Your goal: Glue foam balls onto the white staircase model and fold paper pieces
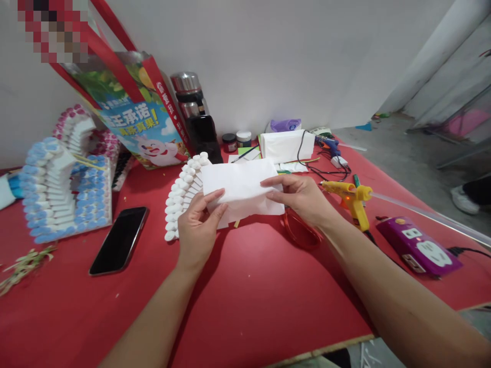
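Both my hands hold a white sheet of tissue paper (240, 189) above the red table (245, 301). My left hand (197, 227) pinches its lower left edge, thumb on top. The fingers of my right hand (301, 197) grip its right edge. Behind the sheet, partly hidden, lies a fan of white-tipped sticks (183, 197). Red-handled scissors (301, 230) lie on the table under my right wrist.
A black phone (119, 239) lies to the left, beside blue-tipped (57, 191) and pink-tipped (79, 125) stick structures. A printed shopping bag (138, 120), a flask (192, 110), a tissue pack (287, 145), a yellow glue gun (351, 199) and a purple power strip (420, 248) surround the work area.
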The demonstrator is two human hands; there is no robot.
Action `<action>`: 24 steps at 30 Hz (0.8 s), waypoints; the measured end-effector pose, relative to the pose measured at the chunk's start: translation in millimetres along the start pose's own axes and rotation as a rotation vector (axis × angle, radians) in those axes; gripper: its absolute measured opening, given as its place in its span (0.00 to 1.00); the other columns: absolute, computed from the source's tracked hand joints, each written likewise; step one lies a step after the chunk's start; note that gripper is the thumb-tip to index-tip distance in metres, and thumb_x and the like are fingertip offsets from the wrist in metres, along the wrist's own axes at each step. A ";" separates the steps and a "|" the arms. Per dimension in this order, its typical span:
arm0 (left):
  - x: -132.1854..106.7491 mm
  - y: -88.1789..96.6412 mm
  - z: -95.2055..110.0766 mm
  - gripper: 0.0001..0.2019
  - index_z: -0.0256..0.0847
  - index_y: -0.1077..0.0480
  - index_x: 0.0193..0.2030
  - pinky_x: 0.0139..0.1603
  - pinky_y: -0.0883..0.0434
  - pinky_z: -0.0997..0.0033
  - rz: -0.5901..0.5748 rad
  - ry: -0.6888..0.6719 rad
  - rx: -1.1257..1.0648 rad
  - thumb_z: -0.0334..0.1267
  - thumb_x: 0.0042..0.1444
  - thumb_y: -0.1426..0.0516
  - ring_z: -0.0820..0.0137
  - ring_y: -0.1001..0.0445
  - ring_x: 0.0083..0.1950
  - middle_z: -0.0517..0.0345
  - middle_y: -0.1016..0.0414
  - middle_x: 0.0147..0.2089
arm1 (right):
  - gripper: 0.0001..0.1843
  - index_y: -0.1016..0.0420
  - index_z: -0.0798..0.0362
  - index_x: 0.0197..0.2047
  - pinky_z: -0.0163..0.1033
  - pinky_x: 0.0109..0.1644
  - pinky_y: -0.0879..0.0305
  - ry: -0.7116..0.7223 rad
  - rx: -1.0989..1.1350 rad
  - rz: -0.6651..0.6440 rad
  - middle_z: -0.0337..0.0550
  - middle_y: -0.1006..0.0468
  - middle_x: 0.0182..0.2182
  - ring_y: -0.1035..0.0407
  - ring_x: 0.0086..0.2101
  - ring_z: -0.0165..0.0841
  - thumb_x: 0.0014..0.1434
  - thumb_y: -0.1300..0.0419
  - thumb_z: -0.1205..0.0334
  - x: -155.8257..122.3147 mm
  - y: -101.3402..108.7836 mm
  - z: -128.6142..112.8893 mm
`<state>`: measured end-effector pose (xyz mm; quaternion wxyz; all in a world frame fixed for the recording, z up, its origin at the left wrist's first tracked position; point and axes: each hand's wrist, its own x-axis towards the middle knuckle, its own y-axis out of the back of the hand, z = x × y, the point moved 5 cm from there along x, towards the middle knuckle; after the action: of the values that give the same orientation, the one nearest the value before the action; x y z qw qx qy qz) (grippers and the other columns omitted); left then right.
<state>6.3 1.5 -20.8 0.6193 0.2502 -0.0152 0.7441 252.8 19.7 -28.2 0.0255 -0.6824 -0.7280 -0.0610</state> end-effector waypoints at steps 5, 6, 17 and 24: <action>1.0 1.0 0.5 0.15 0.50 0.18 0.54 0.40 0.32 0.72 0.010 -0.051 0.009 0.36 0.59 0.33 0.74 0.33 0.38 0.62 0.27 0.41 | 0.15 0.13 0.48 0.46 0.41 0.37 0.38 0.008 -0.109 0.048 0.38 0.21 0.30 0.34 0.30 0.31 0.53 0.27 0.58 0.4 2.9 -3.1; 1.3 1.1 1.4 0.15 0.49 0.18 0.54 0.39 0.33 0.72 0.009 -0.066 0.029 0.36 0.60 0.33 0.74 0.35 0.36 0.62 0.28 0.40 | 0.15 0.13 0.48 0.46 0.41 0.36 0.39 0.012 -0.120 0.052 0.38 0.21 0.30 0.35 0.30 0.31 0.54 0.27 0.59 0.3 3.1 -4.1; 5.5 0.8 7.3 0.11 0.47 0.18 0.52 0.44 0.30 0.69 -0.069 -0.264 0.213 0.36 0.65 0.37 0.72 0.29 0.40 0.60 0.27 0.41 | 0.13 0.12 0.51 0.44 0.41 0.38 0.37 0.104 -0.266 0.063 0.45 0.18 0.39 0.30 0.36 0.35 0.56 0.29 0.58 1.4 9.9 -17.0; 9.6 8.4 22.7 0.04 0.45 0.20 0.39 0.49 0.30 0.66 -0.101 -0.366 0.222 0.36 0.65 0.38 0.67 0.29 0.45 0.57 0.30 0.41 | 0.06 0.15 0.49 0.35 0.44 0.48 0.33 0.265 -0.351 0.073 0.46 0.22 0.42 0.29 0.44 0.39 0.59 0.31 0.57 -1.3 11.3 -32.7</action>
<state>5.4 0.7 5.2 0.6115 0.4481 -0.0329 0.6513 262.7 15.1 4.7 0.0039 -0.6882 -0.6713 -0.2752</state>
